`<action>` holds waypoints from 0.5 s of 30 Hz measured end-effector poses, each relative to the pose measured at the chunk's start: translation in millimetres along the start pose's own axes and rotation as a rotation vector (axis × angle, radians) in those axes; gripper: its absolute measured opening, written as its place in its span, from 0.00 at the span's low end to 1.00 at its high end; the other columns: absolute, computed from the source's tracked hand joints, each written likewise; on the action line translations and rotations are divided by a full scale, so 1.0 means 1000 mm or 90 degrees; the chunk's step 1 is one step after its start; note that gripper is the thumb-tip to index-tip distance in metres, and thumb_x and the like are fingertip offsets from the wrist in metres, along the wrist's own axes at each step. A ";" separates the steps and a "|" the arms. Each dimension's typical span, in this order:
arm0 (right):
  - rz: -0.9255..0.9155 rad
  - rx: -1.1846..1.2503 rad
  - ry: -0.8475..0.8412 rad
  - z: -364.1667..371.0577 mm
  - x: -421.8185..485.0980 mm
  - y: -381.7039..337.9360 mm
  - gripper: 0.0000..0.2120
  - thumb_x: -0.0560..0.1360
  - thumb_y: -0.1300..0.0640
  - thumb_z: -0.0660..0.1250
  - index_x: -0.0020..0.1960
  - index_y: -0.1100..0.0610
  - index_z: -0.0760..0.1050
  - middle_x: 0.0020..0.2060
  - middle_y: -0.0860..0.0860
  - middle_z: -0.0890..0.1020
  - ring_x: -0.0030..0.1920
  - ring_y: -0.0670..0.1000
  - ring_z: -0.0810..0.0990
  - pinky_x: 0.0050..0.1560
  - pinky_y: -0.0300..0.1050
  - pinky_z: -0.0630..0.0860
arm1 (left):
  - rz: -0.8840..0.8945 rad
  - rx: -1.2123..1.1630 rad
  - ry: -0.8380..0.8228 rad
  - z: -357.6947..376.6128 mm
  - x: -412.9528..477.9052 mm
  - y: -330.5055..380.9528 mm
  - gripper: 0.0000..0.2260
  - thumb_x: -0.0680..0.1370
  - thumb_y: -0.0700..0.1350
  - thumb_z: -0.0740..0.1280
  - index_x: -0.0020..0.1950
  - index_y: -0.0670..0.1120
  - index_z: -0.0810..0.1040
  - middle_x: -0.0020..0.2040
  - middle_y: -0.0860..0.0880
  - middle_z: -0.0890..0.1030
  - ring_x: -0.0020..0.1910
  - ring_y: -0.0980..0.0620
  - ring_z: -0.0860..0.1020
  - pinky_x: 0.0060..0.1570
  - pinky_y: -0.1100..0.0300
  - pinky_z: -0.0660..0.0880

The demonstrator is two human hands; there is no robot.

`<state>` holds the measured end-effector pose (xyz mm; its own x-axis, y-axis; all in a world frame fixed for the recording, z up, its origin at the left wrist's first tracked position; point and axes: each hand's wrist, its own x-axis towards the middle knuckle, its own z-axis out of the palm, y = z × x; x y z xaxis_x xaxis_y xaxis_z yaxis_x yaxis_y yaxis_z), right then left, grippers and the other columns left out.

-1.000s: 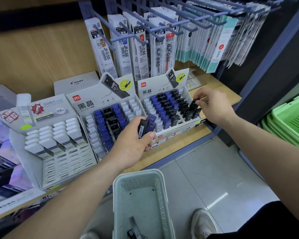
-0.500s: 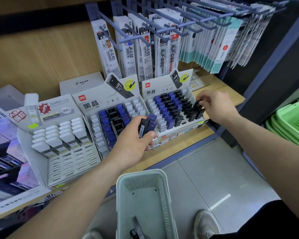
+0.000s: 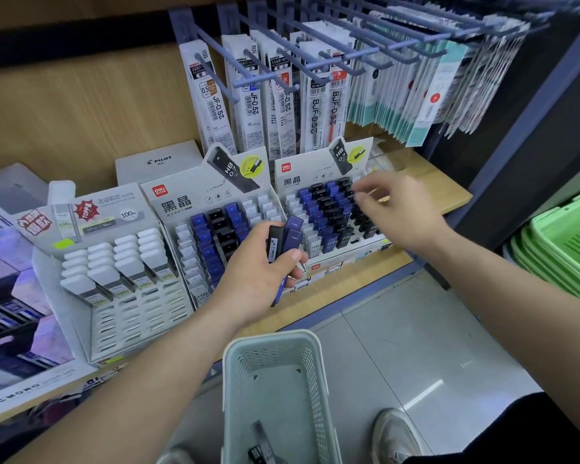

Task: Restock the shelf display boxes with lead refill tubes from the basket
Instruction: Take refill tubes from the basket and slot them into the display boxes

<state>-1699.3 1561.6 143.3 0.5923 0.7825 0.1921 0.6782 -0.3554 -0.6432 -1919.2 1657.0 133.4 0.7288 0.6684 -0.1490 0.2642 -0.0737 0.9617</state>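
My left hand (image 3: 258,276) grips a small bunch of black and blue lead refill tubes (image 3: 290,237), held in front of the middle display box (image 3: 178,207). My right hand (image 3: 399,209) hovers over the right display box (image 3: 298,175) with fingers loose and slightly blurred; I see nothing in it. Both boxes hold rows of blue, black and white tubes. The pale basket (image 3: 235,370) sits low in front of me, with a few dark tubes (image 3: 262,445) at its bottom.
A third box with white tubes (image 3: 114,259) stands at the left of the wooden shelf. Refill packs (image 3: 265,95) hang from blue hooks above the boxes. Stacked green baskets (image 3: 570,242) sit at the right. My shoe (image 3: 395,437) is on the tiled floor.
My right hand has lifted off the right edge of the right box and moved left over its rows, its fingers now loose. The left hand kept its bunch of tubes.
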 end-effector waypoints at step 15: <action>0.009 0.335 -0.216 0.030 -0.027 -0.060 0.06 0.78 0.66 0.69 0.55 0.61 0.77 0.47 0.65 0.81 0.41 0.60 0.84 0.44 0.49 0.84 | 0.022 -0.001 -0.030 -0.013 -0.003 -0.003 0.08 0.82 0.39 0.64 0.58 0.51 0.72 0.49 0.45 0.83 0.42 0.53 0.84 0.45 0.57 0.82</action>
<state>-1769.2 1577.0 153.9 0.3702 0.9289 -0.0097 0.3147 -0.1353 -0.9395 -1930.2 1665.2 133.5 0.7664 0.6298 -0.1265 0.2375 -0.0949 0.9667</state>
